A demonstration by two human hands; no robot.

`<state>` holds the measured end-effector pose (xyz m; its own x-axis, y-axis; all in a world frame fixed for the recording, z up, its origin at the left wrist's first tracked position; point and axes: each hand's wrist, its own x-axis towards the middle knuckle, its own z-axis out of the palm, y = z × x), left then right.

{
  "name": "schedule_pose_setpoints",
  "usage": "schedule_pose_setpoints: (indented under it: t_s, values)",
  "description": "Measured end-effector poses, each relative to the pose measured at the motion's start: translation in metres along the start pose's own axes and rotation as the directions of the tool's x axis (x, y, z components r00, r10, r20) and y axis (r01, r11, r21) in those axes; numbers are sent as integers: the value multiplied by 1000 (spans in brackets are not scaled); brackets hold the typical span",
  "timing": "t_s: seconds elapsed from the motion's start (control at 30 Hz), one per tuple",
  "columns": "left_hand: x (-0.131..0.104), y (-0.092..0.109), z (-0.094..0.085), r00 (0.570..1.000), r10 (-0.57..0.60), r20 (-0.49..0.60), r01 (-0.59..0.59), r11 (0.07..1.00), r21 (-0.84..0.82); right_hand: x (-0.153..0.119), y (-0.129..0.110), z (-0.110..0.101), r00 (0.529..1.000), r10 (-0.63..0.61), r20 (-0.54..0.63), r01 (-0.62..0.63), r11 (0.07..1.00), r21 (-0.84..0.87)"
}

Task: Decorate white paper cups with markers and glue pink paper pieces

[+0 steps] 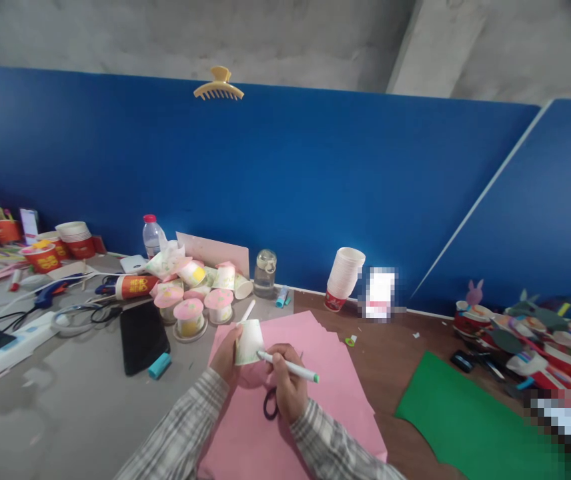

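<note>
My left hand [225, 353] grips a pale paper cup [249, 340] turned on its side above the pink paper sheets [330, 373]. A white marker [293, 368] with a green end is pinched in my right hand [288, 383], its tip at the cup's lower right edge. Dark-handled scissors [270, 404] lie on the pink paper, partly hidden by my right hand. Just beyond the left hand stand several small decorated cups with pink paper tops [188, 309]. A white stick-like item [248, 310] shows behind the left hand.
Left are a black phone [144, 339], a blue marker cap [159, 366], a glue gun [58, 289] and a power strip [13, 353]. Behind stand a glass bottle [265, 273] and stacked paper cups [344, 277]. Green paper [475, 413] and cup crafts [555, 340] lie right.
</note>
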<state>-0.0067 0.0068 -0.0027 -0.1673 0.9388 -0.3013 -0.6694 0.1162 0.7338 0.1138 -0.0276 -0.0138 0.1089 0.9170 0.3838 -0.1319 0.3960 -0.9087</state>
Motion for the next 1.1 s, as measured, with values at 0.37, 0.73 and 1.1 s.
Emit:
schedule_pose_setpoints:
  t_s: [0.37,0.73,1.1]
  values:
    - [5,-3,-3,995,67,67,-69,997,34,2,3,-3,998,51,34,-54,994,93]
    - [4,-5,-4,995,71,69,-73,997,24,4,2,-2,998,54,24,-56,996,69]
    - [6,-5,-4,997,56,44,-56,998,13,5,2,-1,999,38,14,-39,998,40]
